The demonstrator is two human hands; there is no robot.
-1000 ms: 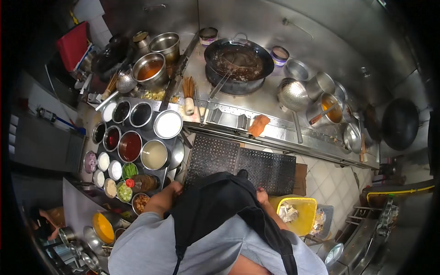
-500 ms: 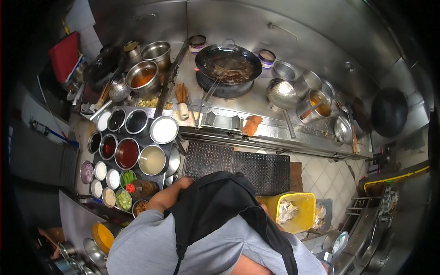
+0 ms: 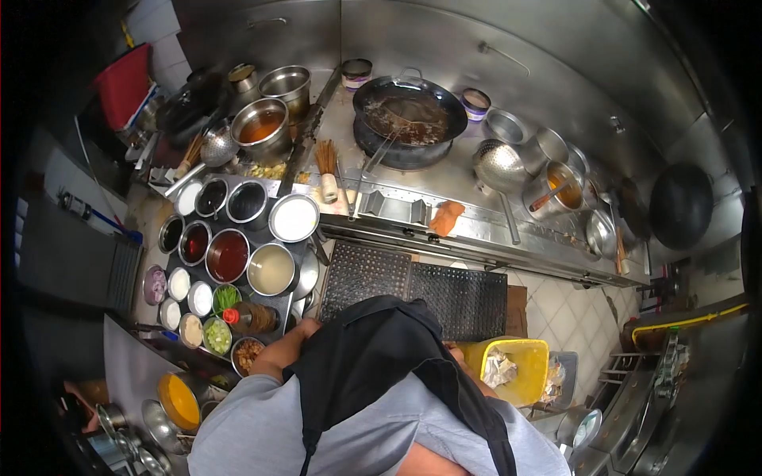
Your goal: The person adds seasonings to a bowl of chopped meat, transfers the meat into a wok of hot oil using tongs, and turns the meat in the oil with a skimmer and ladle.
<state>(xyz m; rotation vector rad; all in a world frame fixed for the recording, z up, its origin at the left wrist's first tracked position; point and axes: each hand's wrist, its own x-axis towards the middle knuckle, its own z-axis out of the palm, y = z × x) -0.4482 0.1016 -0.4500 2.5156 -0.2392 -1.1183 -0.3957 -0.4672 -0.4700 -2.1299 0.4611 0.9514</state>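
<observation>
My left hand is low by the front of my black apron, near the bottle with the red cap and the bowl of brown chopped food. Its fingers are mostly hidden by the apron. Only a sliver of my right hand shows at the apron's other side, close to the yellow bin; its fingers are out of sight. On the stove ahead, a black wok holds bubbling dark oil, and a long-handled wire strainer rests in it.
Sauce pots, including a red one, and small ingredient bowls crowd the left cart. A perforated ladle, an orange cloth and a bamboo brush lie along the stove. Black rubber mats cover part of the tiled floor.
The view has shifted slightly, so the stove and pots appear a little further right. My left hand sits slightly closer in against the apron. The wok and strainer stay in place.
</observation>
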